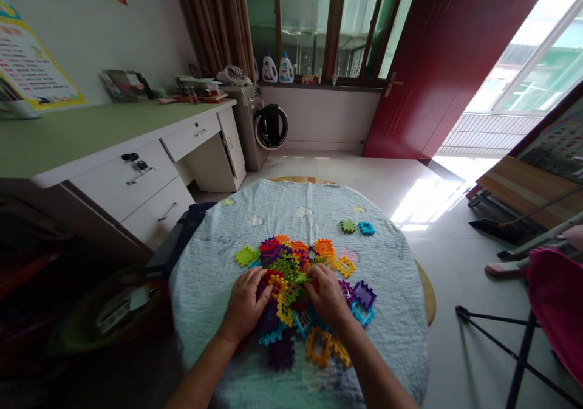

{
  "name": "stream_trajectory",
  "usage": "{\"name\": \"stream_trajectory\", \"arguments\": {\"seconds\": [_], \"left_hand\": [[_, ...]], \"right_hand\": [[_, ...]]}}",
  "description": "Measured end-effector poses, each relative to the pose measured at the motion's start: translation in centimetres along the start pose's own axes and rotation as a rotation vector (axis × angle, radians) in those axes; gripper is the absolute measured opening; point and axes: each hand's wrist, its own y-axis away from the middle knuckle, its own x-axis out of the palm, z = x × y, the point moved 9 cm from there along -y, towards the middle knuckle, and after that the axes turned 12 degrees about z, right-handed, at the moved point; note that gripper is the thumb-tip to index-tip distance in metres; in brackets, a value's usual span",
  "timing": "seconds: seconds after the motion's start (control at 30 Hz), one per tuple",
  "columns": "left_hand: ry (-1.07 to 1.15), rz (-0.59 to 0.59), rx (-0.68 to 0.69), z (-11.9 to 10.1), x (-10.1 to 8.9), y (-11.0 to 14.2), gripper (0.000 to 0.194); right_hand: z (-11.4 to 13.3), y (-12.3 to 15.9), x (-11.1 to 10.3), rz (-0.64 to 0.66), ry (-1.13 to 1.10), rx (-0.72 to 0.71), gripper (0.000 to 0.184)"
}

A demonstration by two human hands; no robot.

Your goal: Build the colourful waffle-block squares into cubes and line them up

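A heap of interlocking plastic building tiles [285,299] lies on the cloth-covered table. Their edges are notched; some are solid, others are window-like frames. At the heap's left side, my left hand [246,302] rests against red and purple tiles, thumb apart from the fingers; no tile is plainly gripped. My right hand [328,290] reaches in from the right, its fingers pinched on a green tile [303,278]; its fingertips are partly hidden. An orange frame tile [319,347] and a dark purple tile [281,351] lie toward me.
Apart from the heap, a green tile [347,226] and a blue frame tile [367,228] lie on the light blue tablecloth [291,208]. A white desk [132,178] stands at left, a washing machine [250,123] behind, and a folding stand [519,357] at right.
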Motion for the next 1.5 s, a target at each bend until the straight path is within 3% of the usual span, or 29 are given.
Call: {"name": "stream_trajectory", "arguments": {"seconds": [0.13,0.27,0.43,0.6,0.67,0.87,0.97,1.13,1.3,1.5], "left_hand": [[-0.080,-0.018,0.008,-0.5,-0.6,-0.1,0.033],[0.004,-0.037,-0.049,0.7,-1.4,-0.4,0.032],[0.140,0.006,-0.103,2.6,-1.7,-0.5,0.037],[0.087,0.118,-0.020,2.7,-0.7,-0.2,0.048],[0.064,0.123,0.005,2.8,-0.5,0.0,0.049],[0.088,0.041,-0.002,3.0,-0.6,0.6,0.042],[0.149,-0.023,-0.032,3.2,-1.1,1.0,0.039],[0.233,-0.131,-0.123,4.5,-1.9,1.7,0.047],[0.260,-0.104,-0.099,4.4,-2.0,1.7,0.044],[0.246,-0.105,-0.078,3.8,-2.3,1.5,0.041]], "right_hand": [[-0.8,0.4,-1.5,-0.024,-0.052,-0.020,0.013],[-2.1,0.7,-2.6,0.007,-0.086,-0.036,0.013],[-3.3,1.7,-4.5,-0.161,-0.034,0.058,0.016],[-2.3,2.2,-3.0,0.066,-0.130,-0.001,0.020],[-3.0,2.6,-3.5,0.062,-0.139,0.045,0.022],[-6.6,3.9,-5.7,-0.038,-0.035,0.236,0.023],[-6.3,4.1,-5.3,-0.015,0.087,0.240,0.023],[-4.7,3.8,-2.9,0.008,0.236,0.226,0.051],[-4.8,3.6,-3.4,-0.085,0.164,0.237,0.043],[-5.3,3.5,-4.3,-0.035,-0.028,0.214,0.026]]}}
